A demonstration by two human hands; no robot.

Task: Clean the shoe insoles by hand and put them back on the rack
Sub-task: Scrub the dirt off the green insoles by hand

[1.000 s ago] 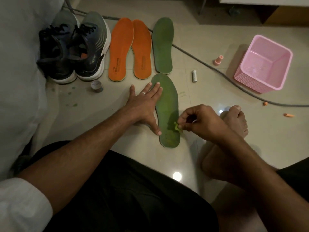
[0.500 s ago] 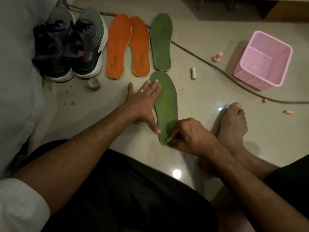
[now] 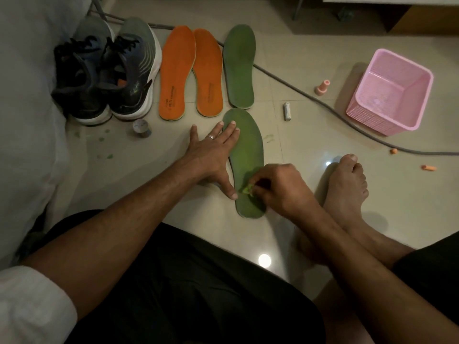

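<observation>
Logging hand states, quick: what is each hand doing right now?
Left hand: open, flat, fingers pressing on the near green insole.
Right hand: closed, pinch grip on a small green scrap against that insole.

Two insoles [image 3: 190, 70] are orange, two insoles [image 3: 244, 150] dull green. The shoes [image 3: 109, 70] are grey and black with white soles and pale stripes. The basket [image 3: 390, 93] is pink with fine mesh walls. The floor [image 3: 310, 58] is pale beige tile.

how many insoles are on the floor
4: two orange insoles side by side next to the shoes, a green insole beside them, another green one under the hands.
</observation>
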